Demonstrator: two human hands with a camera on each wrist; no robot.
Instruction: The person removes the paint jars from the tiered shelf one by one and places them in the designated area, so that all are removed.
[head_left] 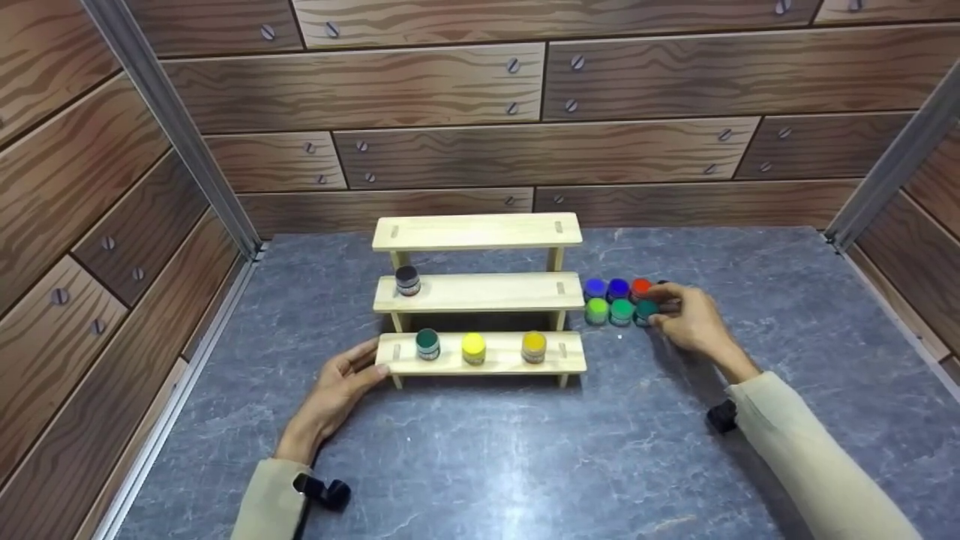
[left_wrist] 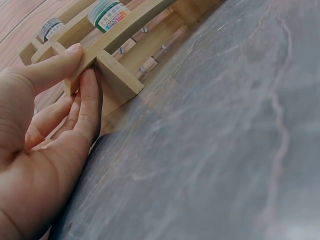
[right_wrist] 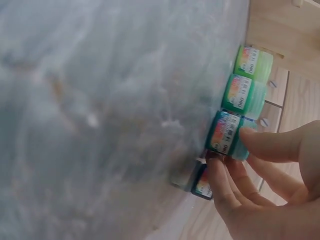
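A three-step wooden rack (head_left: pixel 480 292) stands on the table. My left hand (head_left: pixel 334 394) grips the left end of its lowest step, thumb on top and fingers underneath in the left wrist view. That step carries a dark green paint jar (head_left: pixel 427 343), a yellow one (head_left: pixel 473 348) and an ochre-yellow one (head_left: pixel 533 346). On the middle step sits a black-lidded jar (head_left: pixel 407 280). To the right of the rack, my right hand (head_left: pixel 694 321) pinches a dark teal paint jar (right_wrist: pixel 226 133) between thumb and fingers, at the end of the front row.
Beside the held jar stand a green jar (head_left: pixel 621 311) and a light green jar (head_left: pixel 596 310). Behind are violet (head_left: pixel 595 289), blue (head_left: pixel 619 289) and red jars (head_left: pixel 641 288); a dark jar (right_wrist: pixel 202 183) is partly hidden by my fingers. Wood-patterned walls (head_left: pixel 450 90) enclose the table.
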